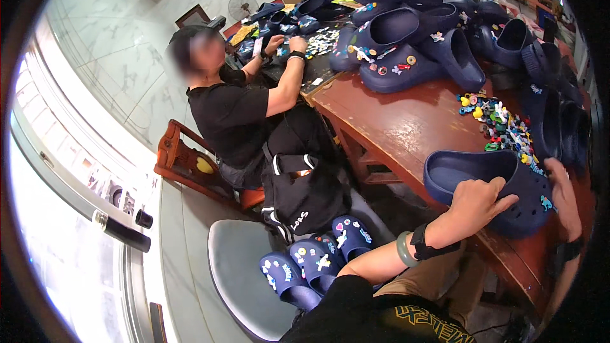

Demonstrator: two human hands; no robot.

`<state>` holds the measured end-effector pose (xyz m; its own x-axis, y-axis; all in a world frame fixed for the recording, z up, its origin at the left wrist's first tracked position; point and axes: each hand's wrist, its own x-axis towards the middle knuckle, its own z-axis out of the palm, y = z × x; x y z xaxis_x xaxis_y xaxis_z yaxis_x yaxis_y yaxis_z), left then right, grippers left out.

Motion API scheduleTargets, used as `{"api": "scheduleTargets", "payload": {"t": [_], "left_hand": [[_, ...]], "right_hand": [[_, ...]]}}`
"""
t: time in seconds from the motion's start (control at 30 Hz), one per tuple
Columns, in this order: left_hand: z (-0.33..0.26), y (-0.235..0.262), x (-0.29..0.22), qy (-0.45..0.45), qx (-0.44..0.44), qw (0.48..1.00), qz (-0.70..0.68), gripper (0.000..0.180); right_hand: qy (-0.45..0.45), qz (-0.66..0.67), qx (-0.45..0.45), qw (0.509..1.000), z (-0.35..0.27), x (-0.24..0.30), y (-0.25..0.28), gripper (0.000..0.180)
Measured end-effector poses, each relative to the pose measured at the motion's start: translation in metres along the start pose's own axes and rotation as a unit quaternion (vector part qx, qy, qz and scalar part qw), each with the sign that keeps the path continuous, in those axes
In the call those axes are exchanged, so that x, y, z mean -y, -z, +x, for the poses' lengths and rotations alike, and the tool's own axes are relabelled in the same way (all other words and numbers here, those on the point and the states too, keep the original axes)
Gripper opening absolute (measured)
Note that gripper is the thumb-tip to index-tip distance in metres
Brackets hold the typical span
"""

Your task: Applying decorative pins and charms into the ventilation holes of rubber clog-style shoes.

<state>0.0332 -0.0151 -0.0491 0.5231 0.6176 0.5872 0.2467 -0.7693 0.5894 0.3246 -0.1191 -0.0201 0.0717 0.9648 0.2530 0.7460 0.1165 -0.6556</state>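
A navy blue clog [473,168] with holes in its upper rests tilted at the near edge of the brown table. My left hand [475,211] is closed around the clog's near side, its thumb over the upper. A small turquoise charm [547,203] sits on the toe part. My right hand [563,190] is beside the toe, fingers stretched toward the far side and partly seen edge-on. I see nothing held in it. Just beyond that hand lies a pile of colourful small shoe charms [502,121].
More navy clogs [406,38], many with charms, are heaped on the brown table [381,111]. Decorated clogs [314,260] lie on a grey chair [235,267] at my left, next to a black bag [305,197]. A seated co-worker [235,98] works at the adjoining table.
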Motion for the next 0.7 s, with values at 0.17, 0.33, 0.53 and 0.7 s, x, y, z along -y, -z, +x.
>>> {"api": "scheduleTargets", "payload": {"t": [0.17,0.33,0.53,0.7], "left_hand": [[0.0,0.0,0.001,0.001,0.008,1.0,0.005,0.04],[-0.004,0.004,-0.002,-0.004,-0.026,0.999,0.036,0.039],[-0.001,-0.003,0.0,-0.015,-0.028,0.999,0.036,0.039],[-0.003,-0.004,0.0,-0.021,-0.044,0.998,0.032,0.039]], "right_hand": [[-0.009,-0.076,0.135,0.988,-0.004,0.038,-0.006,0.07],[-0.001,-0.167,0.087,0.982,-0.007,0.036,-0.021,0.055],[0.039,-0.231,0.021,0.972,-0.018,0.026,-0.028,0.048],[0.161,-0.229,-0.095,0.955,-0.032,0.019,-0.044,0.03]]}}
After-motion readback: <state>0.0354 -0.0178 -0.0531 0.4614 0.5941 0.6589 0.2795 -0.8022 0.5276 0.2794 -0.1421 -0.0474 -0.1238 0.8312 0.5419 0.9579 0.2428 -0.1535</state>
